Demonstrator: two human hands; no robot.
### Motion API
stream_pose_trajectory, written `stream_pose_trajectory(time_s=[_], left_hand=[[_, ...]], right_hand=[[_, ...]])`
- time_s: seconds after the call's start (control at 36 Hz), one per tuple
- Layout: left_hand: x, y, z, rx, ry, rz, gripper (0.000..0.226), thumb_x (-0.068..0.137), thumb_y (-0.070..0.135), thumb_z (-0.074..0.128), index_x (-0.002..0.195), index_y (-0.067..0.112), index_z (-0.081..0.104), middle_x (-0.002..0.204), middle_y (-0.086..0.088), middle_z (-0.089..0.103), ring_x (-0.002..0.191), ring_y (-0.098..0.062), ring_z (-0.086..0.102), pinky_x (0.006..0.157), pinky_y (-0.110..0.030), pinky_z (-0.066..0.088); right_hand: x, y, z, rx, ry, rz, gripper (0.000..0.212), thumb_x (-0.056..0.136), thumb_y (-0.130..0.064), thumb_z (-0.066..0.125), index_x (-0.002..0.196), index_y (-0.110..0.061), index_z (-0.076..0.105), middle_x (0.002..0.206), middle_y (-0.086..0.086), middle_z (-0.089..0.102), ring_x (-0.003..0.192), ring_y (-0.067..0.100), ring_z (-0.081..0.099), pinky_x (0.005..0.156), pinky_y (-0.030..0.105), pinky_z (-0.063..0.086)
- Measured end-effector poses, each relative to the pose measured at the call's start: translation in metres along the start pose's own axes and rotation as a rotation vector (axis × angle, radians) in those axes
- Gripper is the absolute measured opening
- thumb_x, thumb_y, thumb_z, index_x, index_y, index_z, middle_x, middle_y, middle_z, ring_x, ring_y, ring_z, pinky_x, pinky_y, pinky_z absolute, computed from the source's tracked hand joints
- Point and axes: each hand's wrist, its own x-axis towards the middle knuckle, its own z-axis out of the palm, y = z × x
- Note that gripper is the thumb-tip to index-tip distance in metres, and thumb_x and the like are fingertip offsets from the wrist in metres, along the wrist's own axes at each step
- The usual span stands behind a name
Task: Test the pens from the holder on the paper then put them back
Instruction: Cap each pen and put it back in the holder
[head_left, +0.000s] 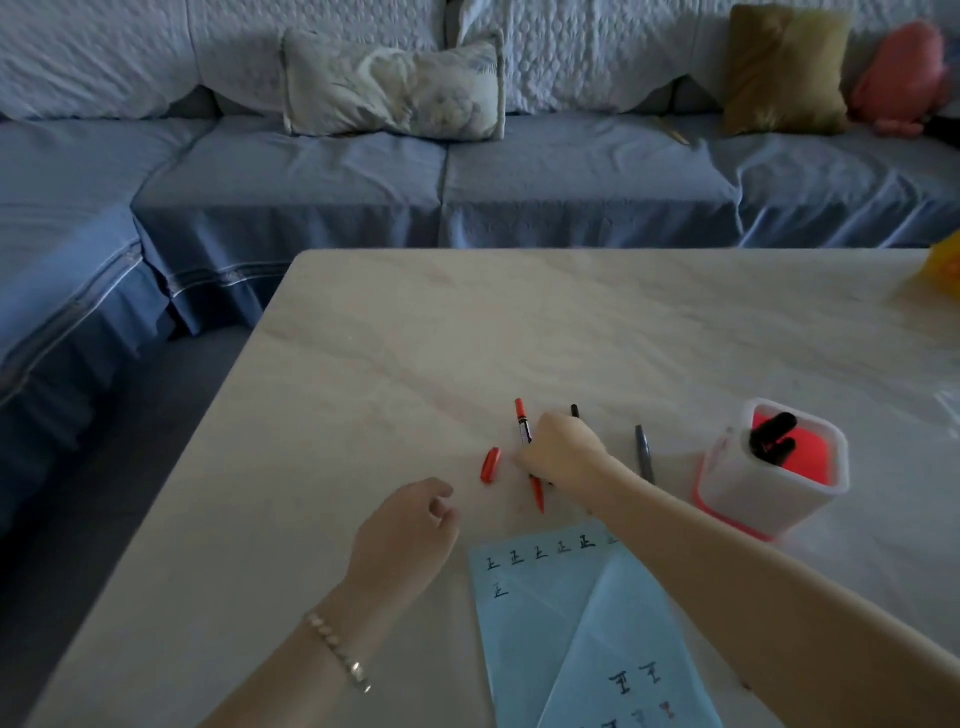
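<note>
pale blue paper lies nearest, at the table's near edge, creased on a diagonal and marked with small black test characters along its far edge and again near the bottom. under it spreads the marble-look table, and beyond that a blue-covered sofa with a floral cushion and an olive cushion.

right of the paper stands the pen holder, a square white tub with a red-orange inside and base, holding black pens that lean to the right.

the right hand reaches in over the paper, knuckles up, fingers curled down round the middle of the red pen. that pen is slim and red with a black-and-white band near its far end. it lies on the table beyond the paper, long axis running away from the person, far end leaning a little left, pointed near end toward the paper. the left hand, with a bead bracelet on its wrist, rests left of the paper, fingers loosely curled and holding nothing.

a grey pen lies between hand and holder, and a black pen pokes out beyond the knuckles. a red cap lies just left of the red pen.
</note>
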Motion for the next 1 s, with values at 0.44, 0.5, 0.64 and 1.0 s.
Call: stream_pose_trajectory(time_s=[0.44,0.5,0.64,1.0], left_hand=[[0.036,0.035,0.042,0.114,0.130,0.035,0.021,0.092,0.027,0.048,0.089,0.010,0.061,0.091,-0.003,0.055,0.087,-0.020,0.054,0.071,-0.031,0.045],[0.024,0.037,0.038,0.043,0.113,0.021,0.019,0.092,0.028,0.049,0.090,0.011,0.058,0.087,-0.001,0.058,0.082,-0.019,0.055,0.071,-0.034,0.048],[-0.029,0.059,0.008,-0.346,0.059,0.061,0.008,0.091,0.028,0.054,0.088,0.021,0.054,0.077,0.012,0.058,0.068,-0.004,0.054,0.057,-0.011,0.042],[-0.094,0.075,-0.022,-0.681,0.116,0.116,0.028,0.074,0.008,0.073,0.082,0.035,0.070,0.086,0.014,0.070,0.079,-0.002,0.066,0.067,-0.019,0.053]], right_hand=[[-0.084,0.069,-0.043,0.586,0.167,-0.064,0.021,0.084,-0.016,0.050,0.063,-0.014,0.048,0.056,0.002,0.054,0.054,0.018,0.046,0.056,0.027,0.036],[-0.091,0.070,-0.044,0.645,0.204,-0.088,0.022,0.085,-0.012,0.049,0.063,-0.014,0.046,0.051,-0.001,0.051,0.046,0.012,0.041,0.050,0.023,0.034],[-0.118,0.064,-0.051,1.028,0.274,-0.127,0.015,0.090,-0.006,0.048,0.078,-0.004,0.055,0.046,-0.002,0.052,0.034,0.002,0.040,0.037,0.011,0.033],[-0.166,0.051,-0.036,1.316,0.287,-0.237,0.020,0.090,-0.004,0.048,0.074,-0.004,0.060,0.050,0.006,0.059,0.040,0.012,0.049,0.039,0.019,0.039]])
